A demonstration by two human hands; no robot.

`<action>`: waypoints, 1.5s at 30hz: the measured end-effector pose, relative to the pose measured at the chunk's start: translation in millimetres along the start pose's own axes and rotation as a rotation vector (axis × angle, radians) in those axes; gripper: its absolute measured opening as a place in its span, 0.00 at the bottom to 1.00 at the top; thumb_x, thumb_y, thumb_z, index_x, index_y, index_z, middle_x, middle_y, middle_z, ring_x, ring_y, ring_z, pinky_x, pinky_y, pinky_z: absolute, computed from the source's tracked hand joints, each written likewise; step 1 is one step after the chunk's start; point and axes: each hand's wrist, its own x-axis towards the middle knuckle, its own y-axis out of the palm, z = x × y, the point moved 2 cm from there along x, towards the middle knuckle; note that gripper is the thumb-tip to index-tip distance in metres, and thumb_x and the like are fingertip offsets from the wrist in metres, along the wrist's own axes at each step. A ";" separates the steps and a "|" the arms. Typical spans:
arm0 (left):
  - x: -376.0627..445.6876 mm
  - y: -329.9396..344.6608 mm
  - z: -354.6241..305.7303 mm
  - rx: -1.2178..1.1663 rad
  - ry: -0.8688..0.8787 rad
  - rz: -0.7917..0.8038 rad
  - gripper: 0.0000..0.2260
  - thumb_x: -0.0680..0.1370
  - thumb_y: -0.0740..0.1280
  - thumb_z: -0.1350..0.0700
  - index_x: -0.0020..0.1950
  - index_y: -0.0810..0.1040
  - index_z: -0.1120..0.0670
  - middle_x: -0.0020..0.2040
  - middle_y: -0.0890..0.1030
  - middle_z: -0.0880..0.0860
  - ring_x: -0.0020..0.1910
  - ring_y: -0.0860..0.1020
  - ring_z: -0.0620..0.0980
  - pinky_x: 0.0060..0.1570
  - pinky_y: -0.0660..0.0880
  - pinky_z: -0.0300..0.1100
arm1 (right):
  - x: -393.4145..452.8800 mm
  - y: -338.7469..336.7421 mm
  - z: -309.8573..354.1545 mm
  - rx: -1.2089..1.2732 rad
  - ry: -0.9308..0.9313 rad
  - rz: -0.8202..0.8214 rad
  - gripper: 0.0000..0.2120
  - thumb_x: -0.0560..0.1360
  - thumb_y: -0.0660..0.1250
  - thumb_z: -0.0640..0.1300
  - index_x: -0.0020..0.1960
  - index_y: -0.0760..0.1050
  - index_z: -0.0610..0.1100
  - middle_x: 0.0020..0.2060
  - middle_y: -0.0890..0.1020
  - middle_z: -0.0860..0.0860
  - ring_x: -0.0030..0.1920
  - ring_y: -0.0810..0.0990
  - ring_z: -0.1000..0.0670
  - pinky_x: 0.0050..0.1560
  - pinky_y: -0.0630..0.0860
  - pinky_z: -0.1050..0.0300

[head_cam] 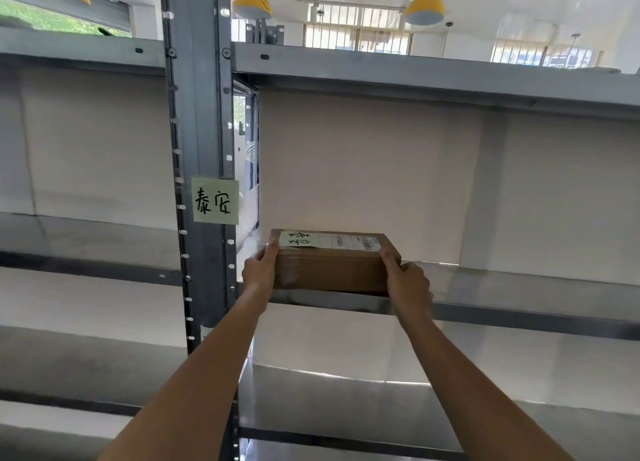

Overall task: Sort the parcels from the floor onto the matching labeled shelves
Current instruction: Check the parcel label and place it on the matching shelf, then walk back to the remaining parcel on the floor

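A brown cardboard parcel (329, 266) rests on the front part of a grey metal shelf (519, 287), right of the upright post. On its top are a pale green handwritten note (299, 239) and a white shipping label (353, 243). My left hand (259, 270) grips the parcel's left end and my right hand (407, 279) grips its right end. A matching pale green handwritten label (215, 200) is stuck on the post (201, 149) at this shelf's level.
Metal shelving fills the view, with a higher shelf (415, 73) above, lower shelves (346, 401) below and another bay (86, 239) to the left. A pale backing panel (363, 170) closes the rear. Yellow lamps (424, 7) hang overhead.
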 end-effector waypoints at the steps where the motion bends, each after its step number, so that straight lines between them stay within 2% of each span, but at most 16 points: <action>1: 4.0 0.5 -3.1 0.023 0.015 -0.011 0.24 0.79 0.61 0.38 0.62 0.79 0.56 0.50 0.78 0.55 0.50 0.77 0.54 0.48 0.70 0.44 | 1.0 2.2 -0.1 -0.024 0.000 -0.018 0.34 0.78 0.56 0.71 0.59 0.79 0.42 0.58 0.83 0.42 0.59 0.80 0.39 0.68 0.71 0.38; 5: 19.8 5.9 -8.8 0.099 0.036 -0.034 0.26 0.79 0.60 0.38 0.64 0.78 0.57 0.50 0.78 0.55 0.50 0.75 0.54 0.51 0.70 0.45 | 3.5 7.4 1.9 -0.036 -0.007 -0.026 0.29 0.78 0.56 0.71 0.53 0.76 0.45 0.56 0.83 0.43 0.57 0.80 0.41 0.69 0.70 0.37; 9: 31.3 10.0 -3.9 0.112 0.043 -0.042 0.26 0.80 0.59 0.39 0.65 0.77 0.57 0.54 0.79 0.58 0.50 0.75 0.55 0.51 0.69 0.45 | 5.7 9.2 4.0 -0.060 0.012 -0.028 0.32 0.78 0.56 0.71 0.59 0.77 0.43 0.57 0.82 0.44 0.60 0.79 0.42 0.70 0.67 0.39; 13: 34.3 12.4 -4.5 0.131 0.045 -0.037 0.26 0.81 0.57 0.39 0.66 0.77 0.58 0.56 0.80 0.59 0.50 0.75 0.55 0.51 0.69 0.45 | 10.8 11.0 2.6 -0.048 0.016 0.021 0.30 0.77 0.57 0.72 0.56 0.75 0.45 0.50 0.77 0.48 0.60 0.78 0.42 0.69 0.66 0.40; 15: 33.1 11.1 -10.3 0.161 0.025 -0.027 0.27 0.80 0.58 0.39 0.66 0.76 0.58 0.55 0.79 0.58 0.50 0.74 0.55 0.52 0.69 0.45 | 14.1 11.2 3.7 -0.030 0.023 0.049 0.32 0.77 0.58 0.72 0.58 0.75 0.44 0.51 0.77 0.47 0.59 0.78 0.42 0.69 0.68 0.40; 18: 33.2 5.2 -24.0 0.262 0.043 -0.033 0.30 0.79 0.60 0.37 0.70 0.74 0.59 0.61 0.79 0.58 0.59 0.76 0.59 0.60 0.72 0.50 | 19.6 8.3 5.0 -0.073 0.028 0.060 0.35 0.77 0.56 0.73 0.61 0.76 0.42 0.53 0.79 0.46 0.59 0.79 0.41 0.67 0.70 0.40; 20: 27.0 3.8 -34.4 0.345 0.181 -0.110 0.28 0.81 0.58 0.40 0.71 0.73 0.59 0.66 0.78 0.60 0.64 0.76 0.60 0.62 0.71 0.51 | 20.6 3.9 4.3 -0.071 0.034 0.052 0.36 0.78 0.54 0.72 0.64 0.74 0.41 0.56 0.80 0.44 0.59 0.79 0.41 0.67 0.72 0.39; 22: 12.8 3.3 -43.2 0.414 0.401 -0.198 0.23 0.83 0.56 0.44 0.68 0.75 0.58 0.66 0.78 0.59 0.63 0.77 0.58 0.59 0.73 0.48 | 16.2 -3.5 4.3 -0.082 0.009 0.013 0.34 0.80 0.53 0.69 0.67 0.71 0.40 0.63 0.79 0.42 0.62 0.78 0.40 0.67 0.73 0.39; 24: -4.7 6.6 -47.6 0.493 0.596 -0.217 0.19 0.84 0.56 0.48 0.68 0.75 0.57 0.67 0.77 0.56 0.66 0.75 0.55 0.61 0.73 0.49 | 8.9 -13.4 5.9 -0.150 -0.059 -0.042 0.31 0.83 0.52 0.64 0.72 0.69 0.40 0.69 0.76 0.41 0.67 0.75 0.40 0.69 0.71 0.41; 27: -27.6 21.9 -47.9 0.636 0.803 -0.068 0.21 0.83 0.57 0.48 0.75 0.68 0.56 0.75 0.70 0.55 0.75 0.65 0.55 0.73 0.64 0.54 | -6.6 -32.9 9.5 -0.261 -0.239 -0.102 0.28 0.85 0.52 0.59 0.77 0.64 0.42 0.77 0.67 0.42 0.75 0.68 0.41 0.73 0.67 0.45; 30: -52.5 50.5 -44.2 0.849 0.964 0.117 0.29 0.82 0.50 0.41 0.80 0.57 0.55 0.80 0.56 0.53 0.80 0.51 0.52 0.78 0.49 0.51 | -20.0 -53.7 5.1 -0.501 -0.403 -0.128 0.33 0.84 0.49 0.61 0.83 0.53 0.45 0.83 0.51 0.45 0.83 0.52 0.43 0.80 0.47 0.49; 32: -70.2 76.1 -39.9 0.972 1.066 0.204 0.33 0.80 0.43 0.38 0.81 0.51 0.54 0.81 0.49 0.53 0.80 0.45 0.52 0.79 0.45 0.51 | -28.5 -72.2 -2.6 -0.674 -0.489 -0.199 0.36 0.83 0.42 0.65 0.83 0.50 0.45 0.83 0.49 0.46 0.83 0.48 0.43 0.78 0.39 0.48; 35: -100.7 120.2 -30.3 1.003 1.142 0.304 0.34 0.80 0.41 0.36 0.81 0.47 0.54 0.81 0.45 0.54 0.80 0.41 0.53 0.78 0.45 0.53 | -45.9 -110.8 -21.6 -0.812 -0.523 -0.294 0.40 0.80 0.32 0.66 0.83 0.54 0.45 0.82 0.53 0.45 0.82 0.52 0.42 0.78 0.41 0.43; 37: -128.8 149.8 -27.1 0.956 1.169 0.375 0.35 0.79 0.39 0.35 0.81 0.45 0.53 0.81 0.43 0.54 0.80 0.40 0.53 0.78 0.40 0.51 | -56.0 -143.7 -38.0 -0.849 -0.456 -0.286 0.42 0.79 0.28 0.67 0.83 0.51 0.45 0.83 0.50 0.46 0.82 0.49 0.43 0.78 0.36 0.44; 41: -192.4 202.0 -21.3 0.851 1.201 0.502 0.34 0.78 0.37 0.34 0.79 0.39 0.52 0.81 0.41 0.54 0.79 0.39 0.54 0.76 0.38 0.49 | -79.7 -218.6 -71.4 -0.944 -0.345 -0.383 0.39 0.81 0.34 0.65 0.83 0.49 0.43 0.83 0.50 0.46 0.82 0.49 0.44 0.78 0.38 0.44; 45: -266.0 249.4 -16.3 0.779 1.268 0.645 0.36 0.78 0.38 0.34 0.81 0.45 0.53 0.81 0.44 0.54 0.80 0.41 0.54 0.77 0.39 0.49 | -107.5 -298.7 -107.2 -1.003 -0.217 -0.501 0.39 0.81 0.41 0.64 0.82 0.54 0.40 0.82 0.56 0.43 0.82 0.56 0.43 0.78 0.44 0.42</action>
